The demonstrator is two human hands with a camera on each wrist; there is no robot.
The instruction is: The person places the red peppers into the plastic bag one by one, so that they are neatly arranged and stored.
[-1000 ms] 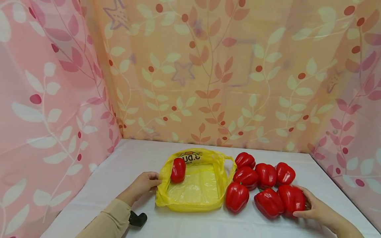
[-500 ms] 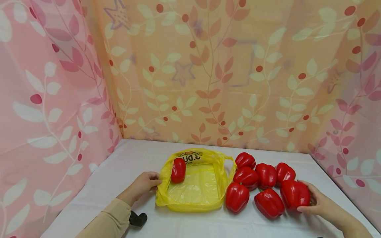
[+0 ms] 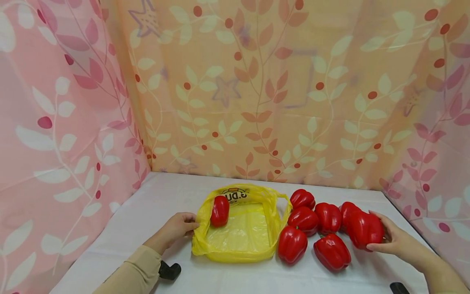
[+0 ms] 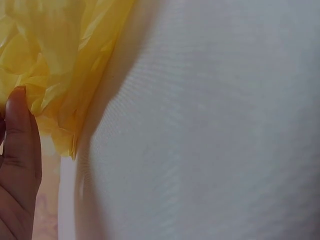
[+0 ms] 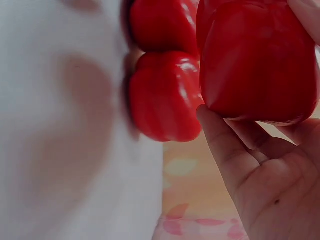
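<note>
A yellow plastic bag [image 3: 238, 256] lies with its mouth wide, facing me, in the middle of the table. One red bell pepper [image 3: 220, 211] rests inside it at the left. My left hand [image 3: 178, 228] pinches the bag's left rim; the left wrist view shows the thumb against the crinkled plastic [image 4: 55, 60]. At the right, my right hand [image 3: 396, 244] holds another red bell pepper [image 3: 365, 230] between thumb and fingers. The right wrist view shows this held pepper [image 5: 260, 65] raised off the table, a shadow falling on the cloth below.
Several red bell peppers [image 3: 328, 217] cluster between the bag and my right hand, the nearest pepper [image 3: 332, 252] toward the front. A black object [image 3: 169, 270] shows by my left sleeve and another black object [image 3: 399, 288] by the right forearm. Patterned curtains [image 3: 257, 102] enclose the white table [image 3: 220, 281].
My right hand has lifted its pepper up and away from the pepper beside it, slightly rightward and back. The left hand and the bag have stayed in place.
</note>
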